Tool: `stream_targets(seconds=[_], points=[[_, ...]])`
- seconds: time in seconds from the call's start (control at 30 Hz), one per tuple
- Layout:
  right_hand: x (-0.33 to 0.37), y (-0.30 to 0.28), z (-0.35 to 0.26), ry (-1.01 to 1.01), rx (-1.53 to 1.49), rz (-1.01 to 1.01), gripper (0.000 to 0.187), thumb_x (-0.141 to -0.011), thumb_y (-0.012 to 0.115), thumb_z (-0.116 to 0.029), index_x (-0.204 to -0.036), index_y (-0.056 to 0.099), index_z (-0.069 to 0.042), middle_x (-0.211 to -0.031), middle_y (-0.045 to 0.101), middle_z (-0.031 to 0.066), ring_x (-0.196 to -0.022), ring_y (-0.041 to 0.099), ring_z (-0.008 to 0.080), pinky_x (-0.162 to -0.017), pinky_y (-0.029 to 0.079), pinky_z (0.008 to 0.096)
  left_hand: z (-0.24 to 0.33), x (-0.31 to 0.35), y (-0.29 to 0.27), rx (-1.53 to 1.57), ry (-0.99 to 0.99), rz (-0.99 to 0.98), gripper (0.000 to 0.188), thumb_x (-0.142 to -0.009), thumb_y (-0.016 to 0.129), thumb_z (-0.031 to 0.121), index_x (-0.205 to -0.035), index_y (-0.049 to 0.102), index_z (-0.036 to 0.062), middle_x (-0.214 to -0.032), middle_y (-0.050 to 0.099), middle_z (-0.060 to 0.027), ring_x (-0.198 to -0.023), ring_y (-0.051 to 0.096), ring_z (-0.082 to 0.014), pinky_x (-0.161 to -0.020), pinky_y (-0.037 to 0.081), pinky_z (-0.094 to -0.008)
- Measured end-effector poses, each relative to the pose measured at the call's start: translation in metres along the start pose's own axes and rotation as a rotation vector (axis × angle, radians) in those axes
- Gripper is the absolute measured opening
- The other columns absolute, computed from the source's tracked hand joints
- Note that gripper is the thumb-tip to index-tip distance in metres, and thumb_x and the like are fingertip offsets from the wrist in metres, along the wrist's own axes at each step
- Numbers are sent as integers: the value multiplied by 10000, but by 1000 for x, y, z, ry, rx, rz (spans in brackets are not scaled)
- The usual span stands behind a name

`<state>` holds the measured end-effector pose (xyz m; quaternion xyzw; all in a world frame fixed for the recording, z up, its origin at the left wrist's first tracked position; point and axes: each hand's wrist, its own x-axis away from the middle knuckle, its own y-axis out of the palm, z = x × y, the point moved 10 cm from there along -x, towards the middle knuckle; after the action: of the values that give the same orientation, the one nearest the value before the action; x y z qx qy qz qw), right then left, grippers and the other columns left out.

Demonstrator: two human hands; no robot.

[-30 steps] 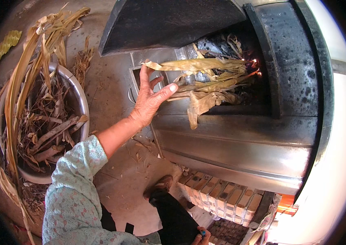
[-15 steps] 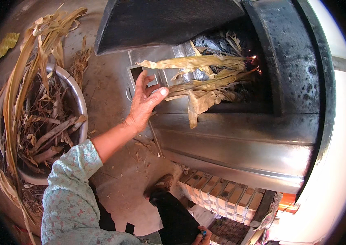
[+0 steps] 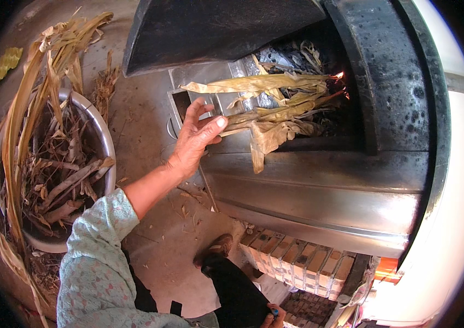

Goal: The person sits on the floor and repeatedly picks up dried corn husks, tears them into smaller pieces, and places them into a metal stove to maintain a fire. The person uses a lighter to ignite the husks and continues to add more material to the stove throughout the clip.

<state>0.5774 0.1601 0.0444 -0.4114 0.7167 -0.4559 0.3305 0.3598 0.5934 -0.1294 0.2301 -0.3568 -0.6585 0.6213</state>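
My left hand (image 3: 196, 134) reaches to the mouth of a metal stove (image 3: 319, 175). Its thumb and fingers are closed on the near ends of the dry corn leaves (image 3: 281, 112), which stretch into the firebox. Small orange flames (image 3: 340, 82) burn at the leaves' far tips. One long pale leaf (image 3: 237, 83) lies above the others, its near end clear of my fingers. Low in the view, my right hand (image 3: 273, 318) rests by my dark trouser leg, closed around a small thing with a blue end; most of it is hidden.
On the left a metal basin (image 3: 110, 139) holds sticks and twigs, with long dry leaves (image 3: 24, 126) draped over it. The dark stove lid (image 3: 221, 33) stands raised over the opening. A brick block (image 3: 300, 262) sits below the stove. My shoe (image 3: 214, 249) is on the floor.
The flames at the leaf tips look slightly larger. My left hand stays on the leaf ends, and the whole view has shifted only a little.
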Motion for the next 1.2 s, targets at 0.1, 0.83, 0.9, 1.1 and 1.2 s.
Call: stream_targets(seconds=[0.1,0.83,0.9,1.1,1.2], points=[[0,0,0,-6,13,-6,243,-901,418,-126,-1031,531,46,-973,564,180,-894,550,289,-823,433,361,-9,2,13,3,-78,-139,784,-776,673,420,-1373,282,97,-1313,354,-83,-1178,404,-224,-903,428,-433],[-7,1,-10,-18,-6,-14,230,-890,397,-78,-1030,532,45,-969,560,183,-884,555,295,-806,438,357,107,46,102,-1374,982,-63,795,-595,742,534,-1106,466,-10,-1151,437,-201,-1040,427,-359,-869,349,-463],[-3,0,-4,-47,26,-12,232,-891,405,-91,-1030,533,44,-969,560,182,-886,554,295,-810,436,360,105,29,119,-1329,936,-47,868,-576,757,498,-1195,439,-22,-1255,381,-228,-1139,370,-385,-948,301,-483],[-2,0,-3,-45,57,-9,238,-892,415,-106,-1031,531,49,-976,560,185,-899,550,299,-821,431,365,86,-12,148,-1413,795,-46,918,-623,708,507,-1259,392,-75,-1273,391,-277,-1211,333,-405,-1009,255,-485],[-3,0,-7,-71,62,-17,240,-894,416,-110,-1032,532,49,-977,561,187,-901,549,301,-820,431,366,67,-24,160,-1590,691,-71,940,-645,678,534,-1294,363,-69,-1299,380,-272,-1233,323,-399,-1029,237,-473]])
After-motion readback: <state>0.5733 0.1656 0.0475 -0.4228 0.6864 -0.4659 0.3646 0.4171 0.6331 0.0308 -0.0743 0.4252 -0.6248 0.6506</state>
